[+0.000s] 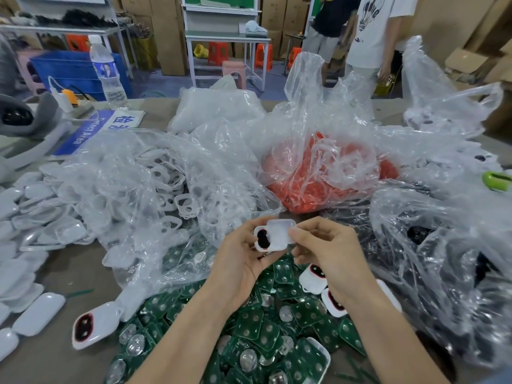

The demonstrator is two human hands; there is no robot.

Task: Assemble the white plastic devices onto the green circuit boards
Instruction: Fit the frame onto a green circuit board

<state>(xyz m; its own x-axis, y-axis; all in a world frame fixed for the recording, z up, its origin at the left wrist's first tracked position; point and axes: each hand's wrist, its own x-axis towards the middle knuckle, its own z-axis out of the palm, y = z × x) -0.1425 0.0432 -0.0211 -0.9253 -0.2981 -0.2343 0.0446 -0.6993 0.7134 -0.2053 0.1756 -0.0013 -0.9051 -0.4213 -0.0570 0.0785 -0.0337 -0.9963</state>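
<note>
You hold the white plastic device between both hands, its long axis running left to right. Your left hand grips the dark-windowed end and your right hand pinches the plain end. The green circuit boards are heaped on the counter directly beneath. I cannot tell whether one is already seated inside.

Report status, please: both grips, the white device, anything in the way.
Both busy: left grip and right grip hold one white device. Heap of green boards underneath. Nothing between them; plastic bag close behind.
</note>
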